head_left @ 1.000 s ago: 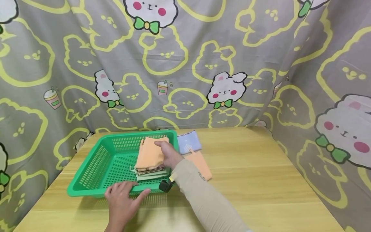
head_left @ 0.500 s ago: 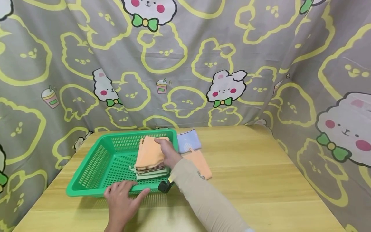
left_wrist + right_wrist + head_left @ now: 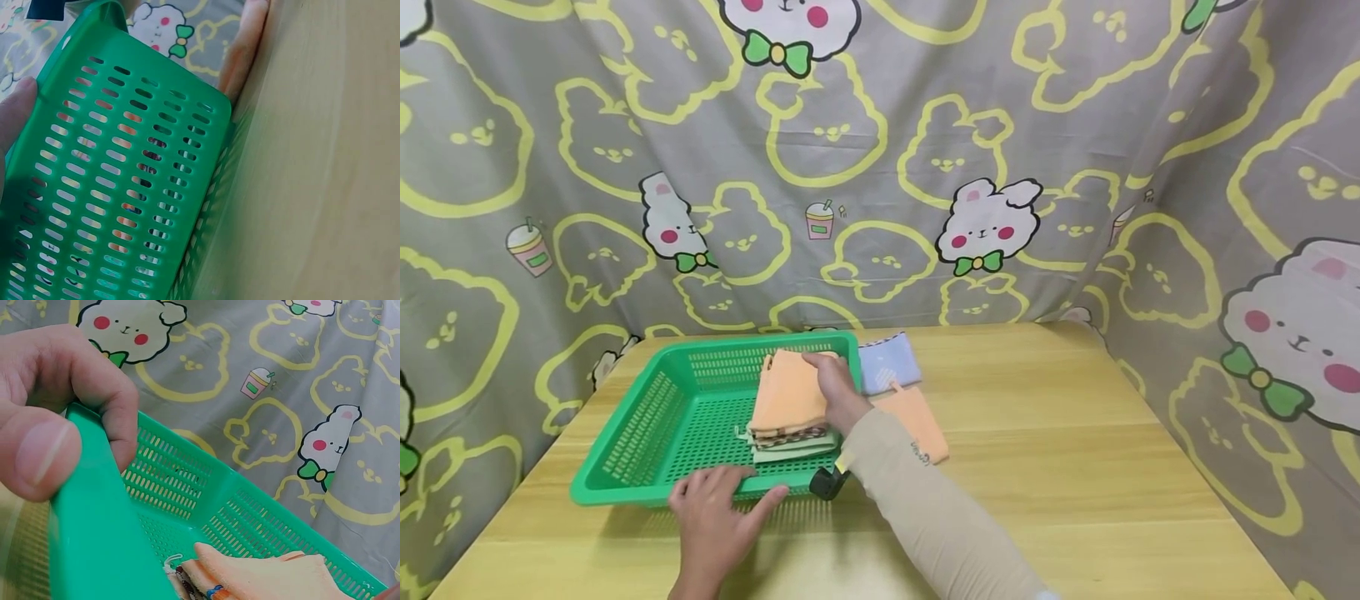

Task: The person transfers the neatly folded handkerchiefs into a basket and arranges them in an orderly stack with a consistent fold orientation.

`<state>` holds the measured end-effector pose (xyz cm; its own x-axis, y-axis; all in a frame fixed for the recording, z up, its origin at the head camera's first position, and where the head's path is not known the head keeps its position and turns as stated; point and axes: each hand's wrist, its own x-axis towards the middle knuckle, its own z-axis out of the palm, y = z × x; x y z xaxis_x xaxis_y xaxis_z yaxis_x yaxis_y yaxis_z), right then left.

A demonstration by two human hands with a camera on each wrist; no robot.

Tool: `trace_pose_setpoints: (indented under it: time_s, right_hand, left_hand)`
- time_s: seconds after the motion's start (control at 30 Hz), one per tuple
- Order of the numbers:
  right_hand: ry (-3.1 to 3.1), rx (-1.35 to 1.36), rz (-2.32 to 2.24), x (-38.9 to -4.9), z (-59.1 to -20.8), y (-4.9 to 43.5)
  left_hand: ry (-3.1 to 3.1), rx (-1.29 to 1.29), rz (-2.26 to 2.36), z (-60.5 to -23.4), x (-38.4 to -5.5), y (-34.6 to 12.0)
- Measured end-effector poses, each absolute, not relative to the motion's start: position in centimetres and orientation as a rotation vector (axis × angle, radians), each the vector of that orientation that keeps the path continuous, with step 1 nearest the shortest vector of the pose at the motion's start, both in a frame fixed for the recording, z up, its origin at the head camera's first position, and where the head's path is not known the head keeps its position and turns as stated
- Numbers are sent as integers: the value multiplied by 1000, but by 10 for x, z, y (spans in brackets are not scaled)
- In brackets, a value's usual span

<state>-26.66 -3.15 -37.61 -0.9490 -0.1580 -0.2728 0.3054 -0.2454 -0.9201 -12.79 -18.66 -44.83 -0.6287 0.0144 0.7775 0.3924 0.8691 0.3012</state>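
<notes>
In the head view a green plastic basket [image 3: 640, 496] stands on the table. A stack of folded towels lies in its right part: an orange towel [image 3: 792, 387] on top, checked edges below it and a pale green towel [image 3: 793, 452] lowest. My right hand [image 3: 842, 393] grips the orange towel by its right side, thumb on top; its other fingers are hidden. My left hand [image 3: 718, 517] holds the basket's front rim. In the right wrist view, the left hand's thumb [image 3: 47, 453] lies outside that rim and a finger curls over inside.
Beside the basket on the right lie a folded blue towel [image 3: 889, 365] and another orange towel [image 3: 917, 425] with dark lettering. The wooden table [image 3: 1045, 467] extends to the right. A grey cartoon-print curtain [image 3: 880, 150] hangs behind it and along both sides.
Both hands, the towels and the basket stay in place. Only the head view has shifted very slightly.
</notes>
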Motion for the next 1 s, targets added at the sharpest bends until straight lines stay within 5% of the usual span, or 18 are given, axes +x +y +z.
trace_pose_setpoints:
  time_s: [0.47,1.0]
  right_hand:
    - [1698,295,-2309,-277,-366,-23]
    - [1493,113,-2398,-282,-357,-3]
  left_hand:
    - [-2229,-282,-574,-449,-129,-184]
    - [-2255,-251,-584,-448,-127,-186]
